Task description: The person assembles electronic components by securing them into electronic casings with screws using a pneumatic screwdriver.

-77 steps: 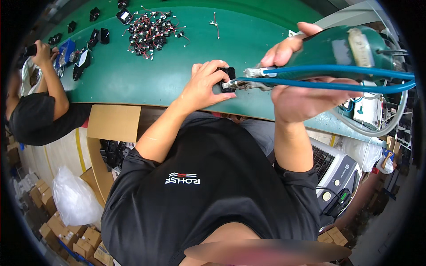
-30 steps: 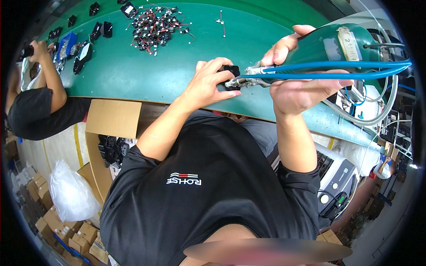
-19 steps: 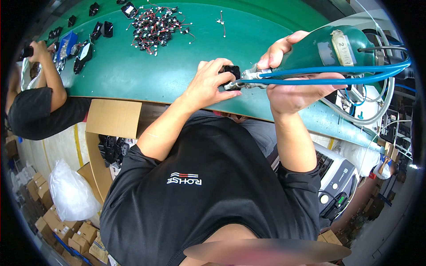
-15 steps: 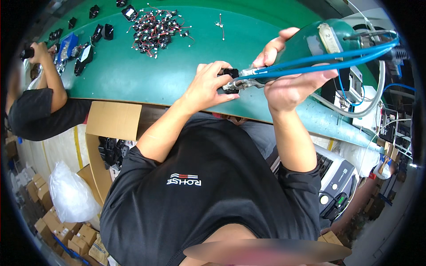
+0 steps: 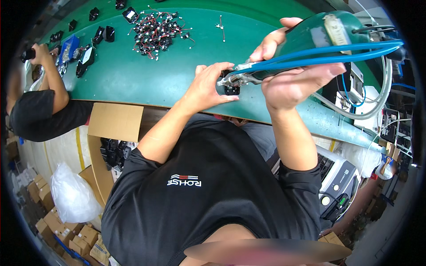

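My right hand (image 5: 286, 88) grips a large green air-fed hand tool (image 5: 290, 44) with a metal tip and two blue tubes (image 5: 328, 55) running along it. The tool slants to the left, its tip over a small black plastic part (image 5: 231, 89) on the bench. Around the left side of that part curls my left hand (image 5: 207, 86), thumb at its near edge and fingers at its far side. The tool's tip covers the middle of the part, so contact between the two cannot be made out.
A heap of black pieces with red wires (image 5: 157, 33) lies on the green bench (image 5: 133, 80). A single wired piece (image 5: 221, 27) lies apart. Black housings and a blue bin (image 5: 69, 48) are at left, beside another person's arm (image 5: 55, 77). An open cardboard box (image 5: 115, 122) stands below the edge.
The tool has shifted so that its tip lies further left and higher over the black part. More of the part's near half shows now. My left hand stays almost in place.
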{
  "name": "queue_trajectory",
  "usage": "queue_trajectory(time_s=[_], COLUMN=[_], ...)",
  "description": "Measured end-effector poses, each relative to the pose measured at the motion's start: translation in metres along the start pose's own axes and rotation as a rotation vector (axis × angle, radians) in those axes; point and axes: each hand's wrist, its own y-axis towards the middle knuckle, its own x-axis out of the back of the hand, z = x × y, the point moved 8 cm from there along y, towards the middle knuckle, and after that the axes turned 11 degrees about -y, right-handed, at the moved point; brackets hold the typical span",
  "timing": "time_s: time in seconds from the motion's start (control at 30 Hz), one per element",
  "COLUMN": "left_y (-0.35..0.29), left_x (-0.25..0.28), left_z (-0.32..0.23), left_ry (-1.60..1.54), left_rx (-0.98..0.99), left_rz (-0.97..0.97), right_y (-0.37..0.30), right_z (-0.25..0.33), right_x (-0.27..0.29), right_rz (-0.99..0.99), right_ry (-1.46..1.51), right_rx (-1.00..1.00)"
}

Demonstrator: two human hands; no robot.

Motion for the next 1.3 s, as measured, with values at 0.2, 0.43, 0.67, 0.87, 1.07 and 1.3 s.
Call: queue_trajectory(time_s=[0.2, 0.43, 0.67, 0.87, 1.07, 1.3], left_y=[-0.001, -0.001, -0.003, 0.001, 0.007, 0.092], left_x=[0.001, -0.001, -0.003, -0.002, 0.025, 0.088], left_z=[0.0, 0.0, 0.007, 0.007, 0.028, 0.047], left_ry=[-0.002, 0.003, -0.018, -0.012, -0.989, -1.064], left_rx=[-0.019, 0.0, 0.0, -0.003, 0.386, 0.461], left_rz=[-0.02, 0.006, 0.021, 0.079, -0.027, 0.093], right_y=[-0.006, -0.006, -0.015, 0.013, 0.05, -0.025], right_z=[0.001, 0.001, -0.015, -0.004, 0.146, 0.096], right_x=[-0.009, -0.006, -0.005, -0.016, 0.021, 0.075], right_rz=[-0.164, -0.244, -0.236, -0.105, 0.084, -0.213], right_ry=[-0.308, -0.301, -0.147, -0.32, 0.063, -0.463], right_rx=[-0.098, -0.08, -0.076, -0.065, 0.152, 0.008])
